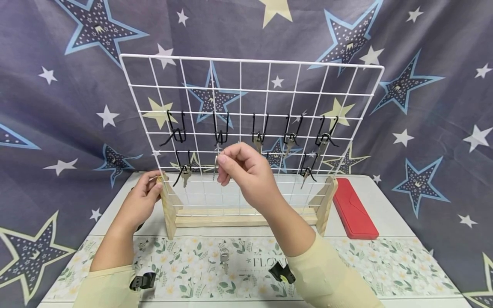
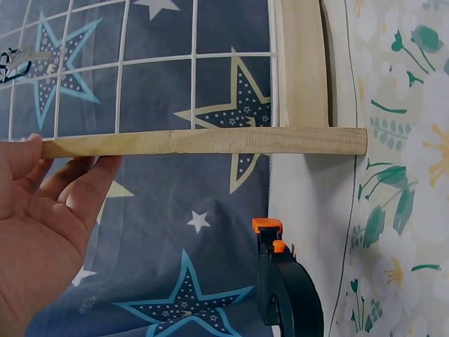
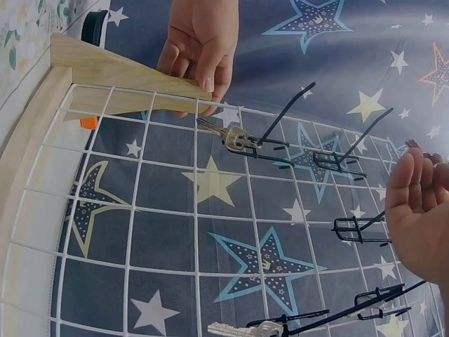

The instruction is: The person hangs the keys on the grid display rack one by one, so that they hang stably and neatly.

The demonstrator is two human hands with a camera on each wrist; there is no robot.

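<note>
A white wire grid (image 1: 254,91) stands in a wooden base with several black hooks (image 1: 177,132) on it. My left hand (image 1: 138,203) grips the top of the left wooden upright (image 1: 169,209), thumb on one side and fingers on the other. Before the grid, my right hand (image 1: 248,175) pinches a small key (image 1: 215,167) between thumb and fingers, close below a bare upper hook (image 1: 221,133). In the right wrist view, the right hand (image 3: 421,210) hides most of what it holds. Keys hang from several other hooks, one of them a lower-left key (image 1: 186,176).
Another key (image 1: 224,259) lies on the floral mat (image 1: 173,269) in front of the stand. A red case (image 1: 355,209) rests right of the base. In the left wrist view, a black and orange clamp (image 2: 291,288) is beside the upright. A star-patterned cloth (image 1: 246,25) hangs behind.
</note>
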